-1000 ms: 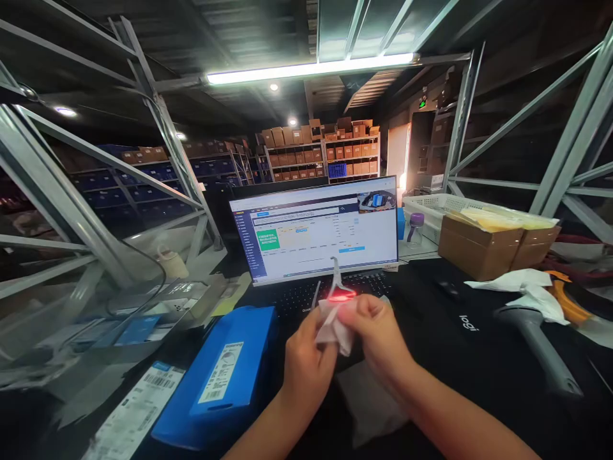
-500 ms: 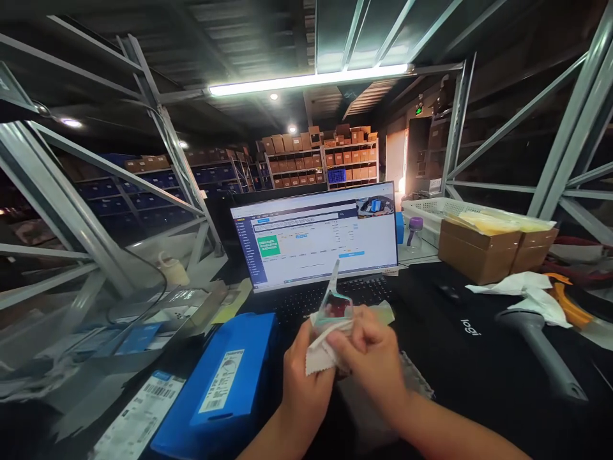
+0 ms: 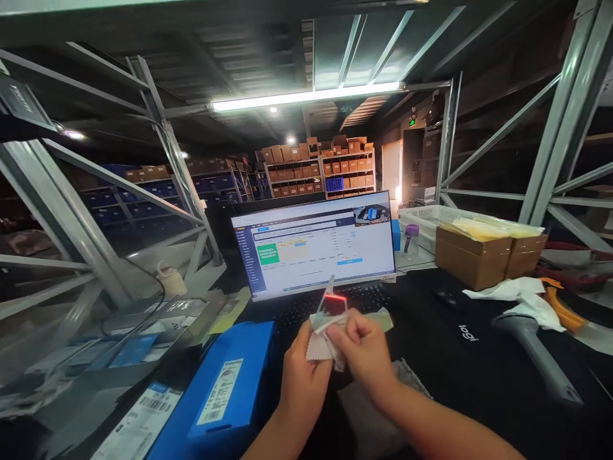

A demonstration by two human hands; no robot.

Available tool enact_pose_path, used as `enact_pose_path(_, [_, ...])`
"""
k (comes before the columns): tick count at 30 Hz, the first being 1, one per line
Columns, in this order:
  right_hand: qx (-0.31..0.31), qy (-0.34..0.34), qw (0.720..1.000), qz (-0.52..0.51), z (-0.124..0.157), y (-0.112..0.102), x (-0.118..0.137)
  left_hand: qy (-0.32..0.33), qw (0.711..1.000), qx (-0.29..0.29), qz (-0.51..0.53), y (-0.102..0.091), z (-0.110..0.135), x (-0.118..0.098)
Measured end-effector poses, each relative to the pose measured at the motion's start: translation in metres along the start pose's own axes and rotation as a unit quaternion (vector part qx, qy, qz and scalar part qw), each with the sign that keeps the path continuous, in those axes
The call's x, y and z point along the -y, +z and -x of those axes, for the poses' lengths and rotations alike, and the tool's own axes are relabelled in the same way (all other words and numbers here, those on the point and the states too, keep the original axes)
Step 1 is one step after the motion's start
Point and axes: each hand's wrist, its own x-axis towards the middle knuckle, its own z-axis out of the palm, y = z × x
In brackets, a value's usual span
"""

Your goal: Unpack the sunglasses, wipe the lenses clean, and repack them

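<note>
Both hands are closed around a pair of glasses (image 3: 334, 306) in front of the monitor. One lens and a pale temple arm pointing up show above my fingers. A bright red reflection crosses the lens. My left hand (image 3: 306, 370) grips the glasses and the white cleaning cloth (image 3: 320, 346) from the left. My right hand (image 3: 366, 351) pinches the cloth against the glasses, thumb on top. The cloth's zigzag edge hangs below the fingers; the rest of the frame is hidden. Beneath the hands lies a greyish plastic bag (image 3: 368, 412).
A blue box (image 3: 239, 370) with a white label lies left, beside a printed packet (image 3: 141, 421). Behind my hands stand a keyboard (image 3: 287, 326) and a monitor (image 3: 311, 249). At right are a grey scanner (image 3: 541, 358), a mouse (image 3: 447, 298), cardboard boxes (image 3: 479, 262) and a purple-capped bottle (image 3: 410, 237).
The glasses have tilted, and a red band now shines across the lens. Both hands stay closed on the glasses and cloth, slightly shifted. The camera view has moved a little.
</note>
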Motion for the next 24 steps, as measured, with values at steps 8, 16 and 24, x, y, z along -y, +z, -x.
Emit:
enact_pose_path(8, [-0.083, 0.025, 0.994, -0.061, -0.006, -0.001, -0.006, 0.021, 0.999, 0.017, -0.030, 0.009, 0.002, 0.003])
enact_pose_path(16, [0.021, 0.053, 0.996, -0.062, -0.013, -0.008, -0.003, -0.058, 0.995, 0.058, 0.058, -0.001, -0.005, -0.001])
enact_pose_path(24, [-0.086, 0.025, 0.995, -0.036, 0.001, 0.001, -0.009, -0.035, 0.998, 0.049, 0.006, 0.001, -0.001, -0.004])
